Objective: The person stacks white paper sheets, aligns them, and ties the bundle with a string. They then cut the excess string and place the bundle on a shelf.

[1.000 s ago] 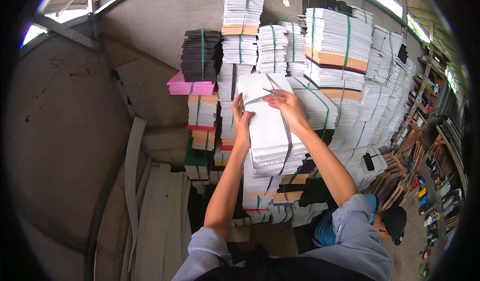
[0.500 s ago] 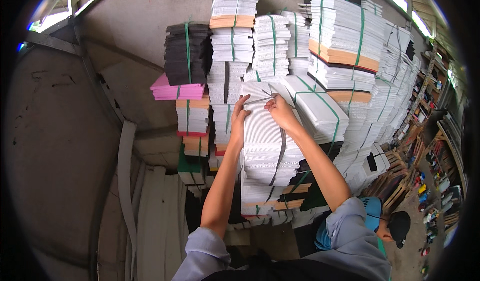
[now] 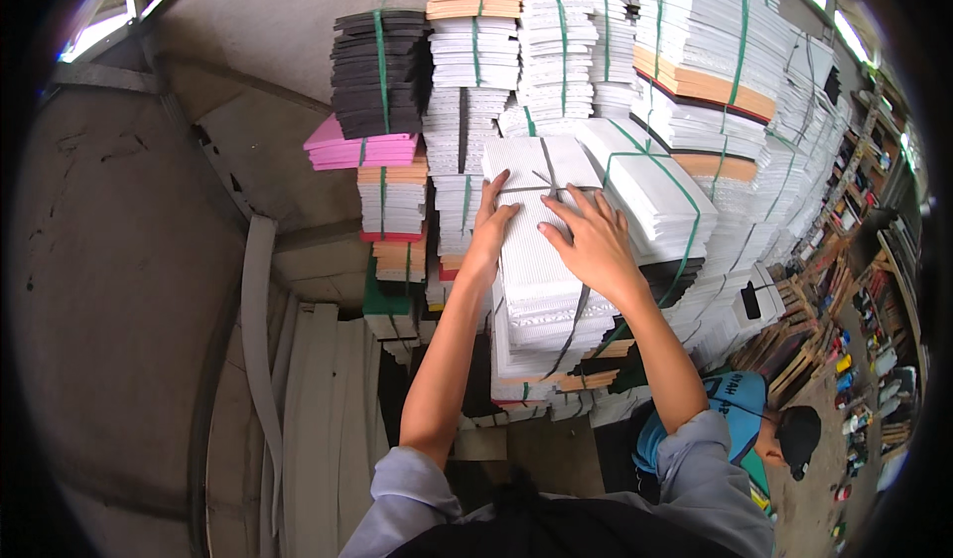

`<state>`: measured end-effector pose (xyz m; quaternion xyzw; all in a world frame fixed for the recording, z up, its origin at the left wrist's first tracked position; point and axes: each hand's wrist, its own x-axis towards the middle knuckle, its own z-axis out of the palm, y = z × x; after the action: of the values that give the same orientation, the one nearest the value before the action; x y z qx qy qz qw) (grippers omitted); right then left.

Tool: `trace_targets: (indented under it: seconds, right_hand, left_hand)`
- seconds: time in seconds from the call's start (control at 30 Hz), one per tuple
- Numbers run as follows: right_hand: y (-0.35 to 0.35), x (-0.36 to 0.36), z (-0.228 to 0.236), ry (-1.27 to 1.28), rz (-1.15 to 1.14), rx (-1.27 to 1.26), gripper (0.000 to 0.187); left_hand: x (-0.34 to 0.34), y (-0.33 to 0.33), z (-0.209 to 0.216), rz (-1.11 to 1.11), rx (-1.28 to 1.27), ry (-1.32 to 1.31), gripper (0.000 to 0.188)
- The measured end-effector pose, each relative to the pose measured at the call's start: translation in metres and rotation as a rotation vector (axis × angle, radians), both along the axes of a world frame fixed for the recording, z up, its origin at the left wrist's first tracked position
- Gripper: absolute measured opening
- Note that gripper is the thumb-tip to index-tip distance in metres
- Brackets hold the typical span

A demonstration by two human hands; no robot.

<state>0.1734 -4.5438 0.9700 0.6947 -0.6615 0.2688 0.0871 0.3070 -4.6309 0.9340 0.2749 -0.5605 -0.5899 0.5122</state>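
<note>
A bundle of ribbed white foam-like sheets (image 3: 531,245) is in front of me, tied crosswise with a dark grey strap (image 3: 583,305). The strap's knot (image 3: 553,190) and its loose ends lie on top. My left hand (image 3: 488,228) rests against the bundle's left edge, fingers apart. With fingers spread, my right hand (image 3: 598,245) lies on the top sheet, its fingertips just below the knot. Neither hand grips the strap. Beside the bundle on the right sits another white bundle (image 3: 650,196) with green straps.
Tall strapped stacks of white sheets (image 3: 476,52), black sheets (image 3: 372,81) and pink sheets (image 3: 362,148) stand beyond. White panels (image 3: 328,399) lean at the lower left. At the lower right is a person in a blue shirt and black cap (image 3: 797,439), near cluttered goods (image 3: 864,389).
My right hand has let go of the strap near the knot, and its fingers have spread flat on the bundle. The left hand stays at the left edge. The view has shifted slightly.
</note>
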Motion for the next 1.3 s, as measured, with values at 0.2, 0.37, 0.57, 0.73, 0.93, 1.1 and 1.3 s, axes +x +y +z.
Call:
trace_targets:
  seconds: [0.2, 0.37, 0.57, 0.73, 0.93, 1.1, 1.3]
  right_hand:
    - [-0.021, -0.008, 0.004, -0.056, 0.006, 0.048, 0.033]
    - [-0.039, -0.009, 0.004, 0.023, 0.021, 0.027, 0.031]
    - [-0.026, -0.006, 0.001, 0.006, 0.112, -0.190, 0.024]
    - [-0.014, -0.001, 0.006, 0.002, 0.111, -0.305, 0.019]
    - [0.001, 0.013, 0.021, -0.025, 0.165, -0.408, 0.019]
    - [0.011, 0.041, 0.025, -0.147, 0.296, -0.565, 0.013]
    - [0.056, 0.121, -0.026, -0.660, 0.762, -0.513, 0.011]
  left_hand:
    - [-0.013, -0.019, 0.003, -0.007, -0.189, 0.076, 0.046]
    - [-0.007, -0.034, -0.004, -0.023, -0.193, -0.005, 0.045]
    - [0.000, -0.017, 0.001, 0.037, -0.099, -0.091, 0.048]
    - [0.003, 0.003, 0.012, 0.115, -0.103, -0.180, 0.056]
    - [0.005, 0.028, 0.027, 0.164, -0.270, -0.194, 0.054]
    - [0.030, 0.054, 0.038, 0.214, -0.328, -0.022, 0.047]
    - [0.109, 0.128, -0.011, 0.639, -0.334, 0.130, 0.031]
